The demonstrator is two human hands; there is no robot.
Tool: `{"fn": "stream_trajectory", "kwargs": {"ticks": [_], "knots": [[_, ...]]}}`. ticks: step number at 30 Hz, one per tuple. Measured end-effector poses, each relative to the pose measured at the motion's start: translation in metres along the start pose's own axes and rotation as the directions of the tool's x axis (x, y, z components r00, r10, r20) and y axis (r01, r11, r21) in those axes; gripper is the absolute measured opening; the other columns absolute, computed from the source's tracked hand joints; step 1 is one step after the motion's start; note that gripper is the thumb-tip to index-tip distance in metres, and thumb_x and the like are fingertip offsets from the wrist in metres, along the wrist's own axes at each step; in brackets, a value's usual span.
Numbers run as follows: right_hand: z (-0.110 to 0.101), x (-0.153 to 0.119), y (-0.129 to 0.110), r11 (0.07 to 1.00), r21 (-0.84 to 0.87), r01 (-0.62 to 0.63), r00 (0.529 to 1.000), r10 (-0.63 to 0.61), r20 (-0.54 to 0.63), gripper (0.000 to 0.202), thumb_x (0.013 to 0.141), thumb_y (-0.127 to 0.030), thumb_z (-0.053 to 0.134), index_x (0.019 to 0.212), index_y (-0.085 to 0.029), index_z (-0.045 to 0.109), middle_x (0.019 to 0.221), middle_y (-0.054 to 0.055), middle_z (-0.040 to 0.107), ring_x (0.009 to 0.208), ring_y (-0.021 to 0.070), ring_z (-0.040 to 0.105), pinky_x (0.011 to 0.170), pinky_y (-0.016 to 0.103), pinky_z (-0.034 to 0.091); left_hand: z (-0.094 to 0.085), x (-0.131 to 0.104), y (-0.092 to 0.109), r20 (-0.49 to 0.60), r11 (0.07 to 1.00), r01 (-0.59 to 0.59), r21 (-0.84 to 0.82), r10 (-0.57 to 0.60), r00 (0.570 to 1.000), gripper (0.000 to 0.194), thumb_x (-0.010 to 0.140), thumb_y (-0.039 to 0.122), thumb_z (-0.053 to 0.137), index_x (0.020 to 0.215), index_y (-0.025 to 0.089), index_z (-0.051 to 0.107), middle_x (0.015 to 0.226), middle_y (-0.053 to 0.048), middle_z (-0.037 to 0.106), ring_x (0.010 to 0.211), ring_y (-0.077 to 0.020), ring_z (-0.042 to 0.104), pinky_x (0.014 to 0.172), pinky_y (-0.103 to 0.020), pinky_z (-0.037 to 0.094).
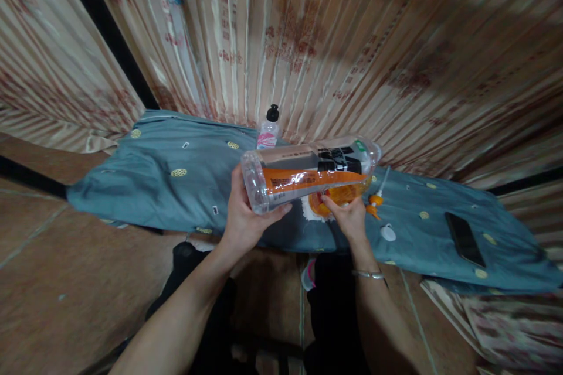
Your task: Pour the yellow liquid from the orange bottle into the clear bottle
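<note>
A large clear plastic bottle (303,167) with an orange, grey and black label lies tilted in the air, its neck end pointing right and its base to the left. My left hand (248,211) is closed round the base end, with the thumb along the underside. Below the bottle's right half is an orange see-through container (341,194), partly hidden by the bottle. My right hand (352,220) grips this container, its thumb on the near side and its other fingers mostly hidden. White paper (308,211) shows beneath the container.
An orange pump top (375,202) with a pale tube lies right of my right hand, near a white round cap (387,232). A dark phone (465,239) rests farther right. Behind stands a small black-capped bottle (268,132). Blue-green cloth (158,199) covers the surface before a striped curtain (285,41).
</note>
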State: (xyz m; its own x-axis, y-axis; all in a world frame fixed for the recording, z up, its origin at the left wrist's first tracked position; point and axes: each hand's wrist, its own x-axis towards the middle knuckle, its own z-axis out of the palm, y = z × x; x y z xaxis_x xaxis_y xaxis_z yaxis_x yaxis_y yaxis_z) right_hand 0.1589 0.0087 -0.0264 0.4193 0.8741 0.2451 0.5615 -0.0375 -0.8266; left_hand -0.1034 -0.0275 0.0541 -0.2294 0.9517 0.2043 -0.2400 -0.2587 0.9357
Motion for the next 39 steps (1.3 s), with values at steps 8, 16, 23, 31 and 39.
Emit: {"fn": "stream_trajectory", "kwargs": {"ticks": [8, 16, 23, 31, 39], "knots": [[-0.0003, 0.0009, 0.0027, 1.000, -0.017, 0.009, 1.000, -0.010, -0.010, 0.070, 0.059, -0.068, 0.087, 0.105, -0.018, 0.068, 0.098, 0.015, 0.081, 0.099, 0.0385, 0.078, 0.092, 0.051, 0.061, -0.0007, 0.0003, -0.0004, -0.004, 1.000, -0.023, 0.017, 0.023, 1.000, 0.079, 0.047, 0.036, 0.101, 0.114, 0.021, 0.063, 0.122, -0.011, 0.073, 0.129, -0.0368, 0.068, 0.108, -0.055, 0.060], [-0.0002, 0.0007, 0.0016, 1.000, -0.014, -0.001, 1.000, 0.001, -0.007, 0.072, 0.059, -0.067, 0.087, 0.108, -0.017, 0.067, 0.105, 0.017, 0.080, 0.106, 0.0399, 0.076, 0.095, 0.053, 0.060, -0.0005, 0.0001, 0.0006, 0.005, 1.000, 0.001, -0.003, -0.001, 1.000, 0.088, 0.047, 0.035, 0.101, 0.122, 0.021, 0.059, 0.130, -0.014, 0.070, 0.127, -0.0382, 0.069, 0.110, -0.057, 0.058], [-0.0015, -0.0001, -0.0010, 0.999, -0.020, -0.028, 1.000, 0.028, 0.012, 0.068, 0.060, -0.064, 0.087, 0.105, -0.017, 0.069, 0.104, 0.018, 0.081, 0.103, 0.0400, 0.077, 0.094, 0.052, 0.061, -0.0007, -0.0005, 0.0007, 0.017, 1.000, 0.021, -0.004, -0.021, 1.000, 0.085, 0.048, 0.035, 0.100, 0.122, 0.021, 0.060, 0.132, -0.014, 0.070, 0.127, -0.0363, 0.069, 0.109, -0.055, 0.059], [-0.0009, 0.0003, -0.0005, 1.000, 0.009, -0.001, 1.000, 0.001, 0.014, 0.069, 0.061, -0.065, 0.087, 0.107, -0.017, 0.068, 0.104, 0.016, 0.081, 0.104, 0.0380, 0.077, 0.092, 0.049, 0.061, -0.0007, 0.0004, -0.0025, 0.003, 1.000, -0.008, 0.008, 0.008, 1.000, 0.089, 0.047, 0.035, 0.101, 0.124, 0.019, 0.059, 0.135, -0.015, 0.069, 0.127, -0.0372, 0.069, 0.111, -0.057, 0.057], [0.0005, 0.0009, 0.0036, 1.000, 0.017, -0.005, 1.000, 0.004, 0.012, 0.068, 0.060, -0.064, 0.088, 0.106, -0.018, 0.070, 0.100, 0.015, 0.081, 0.098, 0.0385, 0.077, 0.089, 0.051, 0.062, -0.0013, 0.0012, -0.0063, 0.006, 0.999, -0.041, -0.006, 0.041, 0.999, 0.092, 0.047, 0.037, 0.102, 0.126, 0.020, 0.058, 0.132, -0.014, 0.070, 0.128, -0.0376, 0.068, 0.111, -0.057, 0.058]]}}
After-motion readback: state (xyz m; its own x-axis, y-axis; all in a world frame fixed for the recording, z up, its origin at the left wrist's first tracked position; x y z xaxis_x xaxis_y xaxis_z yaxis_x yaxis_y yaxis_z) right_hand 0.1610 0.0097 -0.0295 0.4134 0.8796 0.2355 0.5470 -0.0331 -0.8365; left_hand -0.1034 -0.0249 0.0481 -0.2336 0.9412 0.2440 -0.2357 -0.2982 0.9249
